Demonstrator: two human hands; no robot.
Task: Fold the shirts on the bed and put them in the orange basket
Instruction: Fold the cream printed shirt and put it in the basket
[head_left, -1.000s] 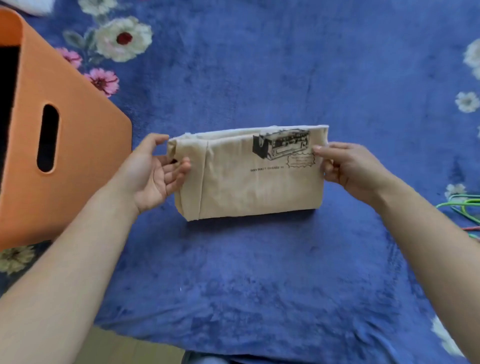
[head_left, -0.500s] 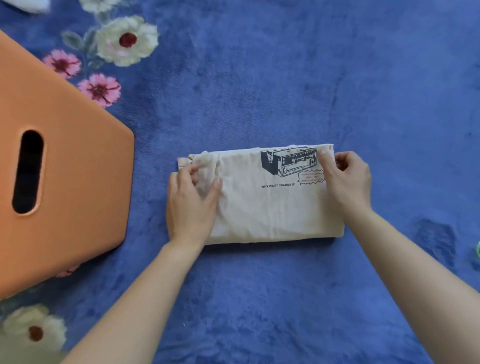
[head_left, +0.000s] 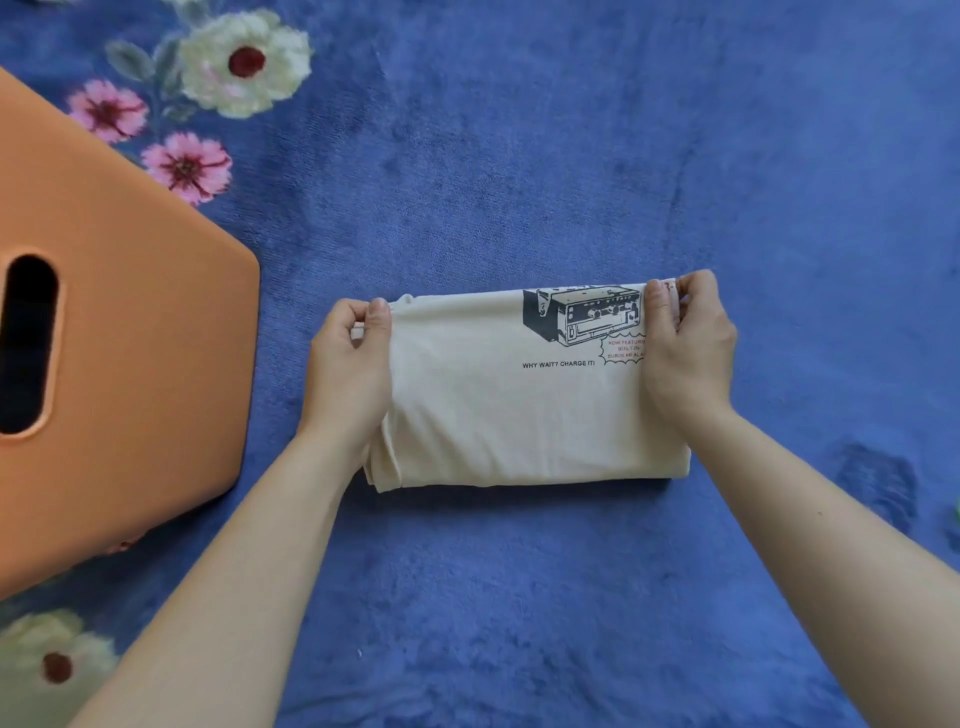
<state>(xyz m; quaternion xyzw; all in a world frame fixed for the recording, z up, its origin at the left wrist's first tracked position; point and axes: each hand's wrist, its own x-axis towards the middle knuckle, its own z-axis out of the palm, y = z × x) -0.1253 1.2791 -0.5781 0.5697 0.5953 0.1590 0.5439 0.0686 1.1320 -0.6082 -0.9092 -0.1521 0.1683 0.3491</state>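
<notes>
- A cream shirt, folded into a flat rectangle, lies on the blue floral bed cover, near the middle of the view.
- Its print faces up at the far right corner: a black box-like device above the words "WHY WAIT? CHARGE IT!".
- The left hand lies over the shirt's left end, thumb and fingers pinching the far left corner.
- The right hand covers the right end, fingers curled round the far right corner, partly hiding the print.
- The orange basket stands to the left of the shirt, apart from it, a dark slot handle in its side.
</notes>
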